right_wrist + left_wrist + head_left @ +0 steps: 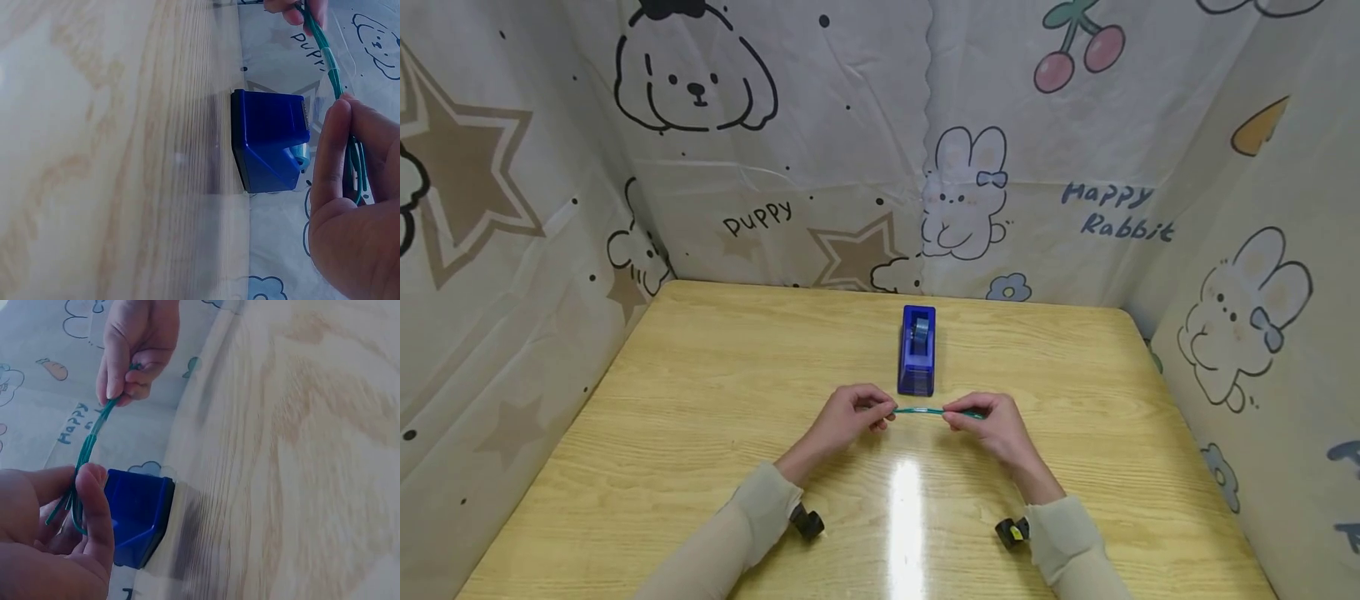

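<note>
left hand (852, 412) — fingertips pinching thin green cord bundle (86, 450), 9 o'clock end | right hand (997, 427) — pinching 3 o'clock end | bundle just 6 o'clock of blue plastic tape dispenser (917, 380) on pale wooden table (760, 350)

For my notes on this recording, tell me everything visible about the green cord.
The green cord is thin and smooth, perhaps plastic-coated, gathered into a bundle of several strands. A clear, shiny band, probably tape, covers part of its middle. The bundle is pinched in the left grip and right grip, spanning between them nearly straight, above the table and on the near side of the blue tape dispenser. Bent strands show at both held parts.
</note>
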Tool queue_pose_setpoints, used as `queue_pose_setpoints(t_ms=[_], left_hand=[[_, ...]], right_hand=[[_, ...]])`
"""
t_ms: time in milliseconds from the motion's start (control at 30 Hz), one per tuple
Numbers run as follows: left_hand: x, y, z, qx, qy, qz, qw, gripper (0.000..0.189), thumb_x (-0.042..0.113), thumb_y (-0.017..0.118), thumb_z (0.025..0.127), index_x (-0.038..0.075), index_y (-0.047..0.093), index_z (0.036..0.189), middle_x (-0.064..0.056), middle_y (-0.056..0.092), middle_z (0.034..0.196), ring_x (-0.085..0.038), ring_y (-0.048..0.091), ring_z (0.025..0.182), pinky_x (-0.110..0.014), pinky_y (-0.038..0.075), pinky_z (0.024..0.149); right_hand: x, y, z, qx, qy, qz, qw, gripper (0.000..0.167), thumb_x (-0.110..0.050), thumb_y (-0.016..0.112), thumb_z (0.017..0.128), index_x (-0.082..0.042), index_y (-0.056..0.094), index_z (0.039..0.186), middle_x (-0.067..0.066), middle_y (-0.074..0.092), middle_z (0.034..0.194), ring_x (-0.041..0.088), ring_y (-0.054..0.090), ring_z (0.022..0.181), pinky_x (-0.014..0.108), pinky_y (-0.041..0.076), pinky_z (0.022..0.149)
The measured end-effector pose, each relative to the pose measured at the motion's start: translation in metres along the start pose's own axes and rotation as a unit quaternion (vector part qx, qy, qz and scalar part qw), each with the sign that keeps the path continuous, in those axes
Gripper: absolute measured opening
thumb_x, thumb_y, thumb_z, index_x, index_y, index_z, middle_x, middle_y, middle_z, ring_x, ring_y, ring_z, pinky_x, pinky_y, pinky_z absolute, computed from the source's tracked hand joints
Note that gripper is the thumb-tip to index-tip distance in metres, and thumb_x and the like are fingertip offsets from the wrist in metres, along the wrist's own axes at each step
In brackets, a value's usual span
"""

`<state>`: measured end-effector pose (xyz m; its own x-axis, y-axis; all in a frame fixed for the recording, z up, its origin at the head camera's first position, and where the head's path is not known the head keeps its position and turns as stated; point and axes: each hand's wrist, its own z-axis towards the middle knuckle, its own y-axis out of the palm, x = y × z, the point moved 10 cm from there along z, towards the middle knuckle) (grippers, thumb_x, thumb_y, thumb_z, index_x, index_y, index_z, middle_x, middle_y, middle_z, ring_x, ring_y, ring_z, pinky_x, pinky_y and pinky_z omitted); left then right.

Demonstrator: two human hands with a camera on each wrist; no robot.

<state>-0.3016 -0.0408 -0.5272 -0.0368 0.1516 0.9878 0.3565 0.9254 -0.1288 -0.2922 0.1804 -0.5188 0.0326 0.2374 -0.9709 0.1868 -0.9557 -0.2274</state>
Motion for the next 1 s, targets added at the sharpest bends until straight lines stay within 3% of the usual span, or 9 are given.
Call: queue_pose_setpoints(t_ms=[233, 400, 567, 767, 1000], left_hand=[[0.006, -0.003, 0.002, 0.018, 0.023, 0.039, 0.9988, 0.012, 0.016, 0.074, 0.097, 0.007, 0.079, 0.103, -0.019, 0.074, 0.099, -0.024, 0.066, 0.082, -0.045, 0.06, 0.077], [0.008, -0.006, 0.001, 0.035, 0.031, 0.061, 0.9971, 0.008, 0.012, 0.076, 0.094, 0.008, 0.08, 0.1, -0.01, 0.076, 0.096, -0.015, 0.063, 0.078, -0.036, 0.057, 0.07], [0.01, -0.006, 0.002, 0.047, 0.04, 0.072, 0.9955, 0.008, 0.008, 0.079, 0.092, 0.008, 0.081, 0.1, -0.006, 0.078, 0.1, -0.013, 0.064, 0.081, -0.022, 0.05, 0.066], [0.017, -0.008, 0.002, 0.054, 0.065, 0.106, 0.9908, 0.011, 0.01, 0.08, 0.091, 0.008, 0.081, 0.102, -0.001, 0.078, 0.101, -0.013, 0.067, 0.085, -0.023, 0.054, 0.069], [0.024, -0.002, 0.005, 0.046, 0.098, 0.169, 0.9797, 0.015, 0.018, 0.073, 0.099, 0.007, 0.079, 0.105, 0.0, 0.078, 0.1, -0.011, 0.067, 0.086, -0.024, 0.056, 0.075]], right_hand=[[0.003, 0.003, 0.002, -0.005, 0.022, 0.025, 0.9994, 0.024, -0.011, 0.074, 0.097, 0.008, 0.073, 0.11, 0.009, 0.074, 0.097, 0.012, 0.072, 0.08, 0.032, 0.062, 0.079], [0.007, 0.008, 0.003, -0.031, 0.046, 0.039, 0.9977, 0.024, -0.009, 0.064, 0.103, 0.012, 0.069, 0.115, 0.012, 0.075, 0.098, 0.009, 0.071, 0.076, 0.026, 0.062, 0.075], [0.007, 0.004, 0.004, -0.017, 0.045, 0.008, 0.9988, 0.021, -0.009, 0.07, 0.099, 0.007, 0.074, 0.112, 0.015, 0.076, 0.099, 0.011, 0.071, 0.076, 0.031, 0.062, 0.076], [0.0, 0.0, 0.006, 0.0, 0.017, -0.023, 0.9996, 0.02, -0.01, 0.074, 0.097, 0.005, 0.076, 0.109, 0.024, 0.074, 0.098, 0.018, 0.071, 0.078, 0.033, 0.061, 0.075], [0.001, -0.005, 0.007, 0.022, 0.012, -0.041, 0.9988, 0.018, -0.01, 0.078, 0.093, 0.001, 0.078, 0.107, 0.015, 0.076, 0.096, 0.016, 0.069, 0.078, 0.029, 0.057, 0.07]])
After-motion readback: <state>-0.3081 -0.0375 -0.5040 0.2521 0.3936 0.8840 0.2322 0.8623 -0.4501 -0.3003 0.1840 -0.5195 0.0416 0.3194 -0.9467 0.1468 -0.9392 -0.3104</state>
